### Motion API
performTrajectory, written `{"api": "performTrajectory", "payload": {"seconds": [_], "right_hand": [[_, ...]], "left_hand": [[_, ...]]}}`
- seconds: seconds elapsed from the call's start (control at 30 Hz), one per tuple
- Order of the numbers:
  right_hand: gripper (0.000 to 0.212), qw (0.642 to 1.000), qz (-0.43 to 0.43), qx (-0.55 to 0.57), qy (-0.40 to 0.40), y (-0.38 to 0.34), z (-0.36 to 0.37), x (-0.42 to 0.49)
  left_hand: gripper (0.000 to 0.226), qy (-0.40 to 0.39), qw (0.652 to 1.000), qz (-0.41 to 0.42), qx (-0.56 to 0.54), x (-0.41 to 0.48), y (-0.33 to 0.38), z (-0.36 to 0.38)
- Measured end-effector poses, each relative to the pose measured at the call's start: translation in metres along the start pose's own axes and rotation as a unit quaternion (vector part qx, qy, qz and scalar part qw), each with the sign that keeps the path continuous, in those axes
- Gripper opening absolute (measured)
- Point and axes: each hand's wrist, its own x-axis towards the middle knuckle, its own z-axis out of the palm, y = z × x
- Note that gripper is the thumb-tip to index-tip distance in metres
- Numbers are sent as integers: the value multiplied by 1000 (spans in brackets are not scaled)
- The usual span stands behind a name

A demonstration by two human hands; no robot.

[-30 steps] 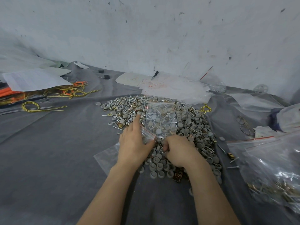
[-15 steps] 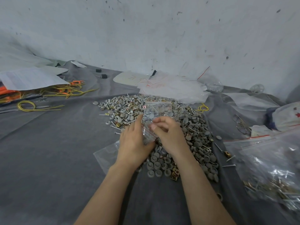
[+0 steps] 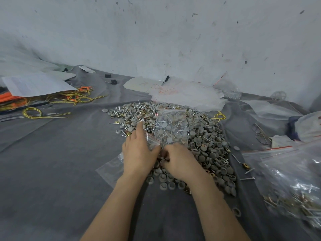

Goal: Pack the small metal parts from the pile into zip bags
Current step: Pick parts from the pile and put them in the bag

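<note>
Head view looks down on a grey cloth; a big pile of small metal parts sits in the middle; a clear zip bag lies on top of the pile, with some parts already inside. The left hand lies on the bag's mouth with its fingers straight, one finger pointing ahead; the right hand is curled down into the pile, just beside the mouth; I cannot tell if it holds a part, since its fingertips are hidden. The parts are round grey caps, thin shiny nails and little gold clips; they are hard, small and pointy, and I think they slip away easily, so a pinch of a few at a time looks best. The bag is thin, soft and slippery; it would flop shut, so hold it by the lip near the red strip. Another flat bag peeks out under the left hand; full bags lie at the right.
</note>
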Motion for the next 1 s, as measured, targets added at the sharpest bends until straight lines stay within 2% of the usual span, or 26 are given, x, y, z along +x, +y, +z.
{"api": "performTrajectory", "payload": {"seconds": [0.1,0.2,0.3,0.4,0.5,0.6,0.7,0.77,0.87,0.93,1.0], "right_hand": [[14,998,10,44,40,1,4,0],[7,988,29,137,70,7,0,2],[6,956,65,239,157,15,-6,5],[9,906,77,350,227,17,-8,7],[11,882,60,406,232,10,-8,7],[18,893,8,417,172,4,-10,6],[16,904,7,396,164,8,-14,4],[10,929,24,331,165,17,-17,1],[3,981,13,186,53,18,-14,-2],[13,994,0,109,-11,12,-9,-2],[20,998,6,64,-27,6,-5,-1]], "left_hand": [[86,1,1000,-2,-5,-1,1,0],[86,-4,1000,0,-5,-2,1,-1],[86,-12,1000,15,-1,-3,2,0],[87,-26,999,38,-3,-5,3,2],[89,-48,996,68,-5,-6,4,3],[90,-55,995,78,-1,-5,5,4],[88,-34,998,55,-2,-4,4,2],[86,-9,999,31,-4,-3,2,0],[86,12,1000,7,-3,-1,1,-1],[86,16,1000,2,3,-1,0,0],[86,16,1000,2,3,-1,1,0]]}}
